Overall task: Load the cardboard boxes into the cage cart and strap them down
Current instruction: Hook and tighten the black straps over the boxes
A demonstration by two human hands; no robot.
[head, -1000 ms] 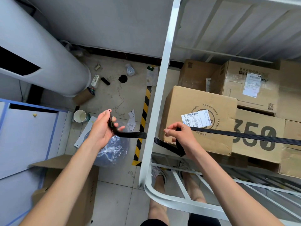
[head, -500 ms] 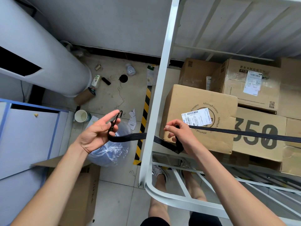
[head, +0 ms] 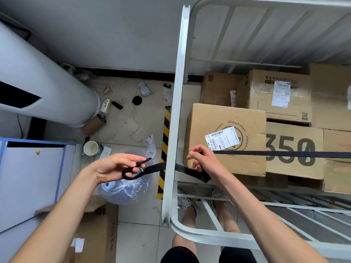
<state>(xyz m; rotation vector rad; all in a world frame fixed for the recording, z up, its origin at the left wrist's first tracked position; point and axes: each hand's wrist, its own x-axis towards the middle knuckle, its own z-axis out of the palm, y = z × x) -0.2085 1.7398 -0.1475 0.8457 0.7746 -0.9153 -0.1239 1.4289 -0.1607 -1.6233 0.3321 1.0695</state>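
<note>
the boxes (head: 226,118) sit stacked in the cart (head: 191,233). the strap (head: 284,154) lies taut across their near faces, from the right edge to the right hand (head: 202,161). that hand is clenched on the strap just right of the post (head: 173,111), which seems to hold the tension. from there the strap runs left past the post to the left hand (head: 114,167). a second ago that hand was fisted on the hook (head: 133,170), pulling left. it then loosened, and now it has rolled over and sunk a little, pinching the hook between thumb and fingers with the tip pointing right. that reads as a regrip to aim the hook. loading looks done; what is left, i judge, is clipping the hook to the strap or a bar without losing tension.
</note>
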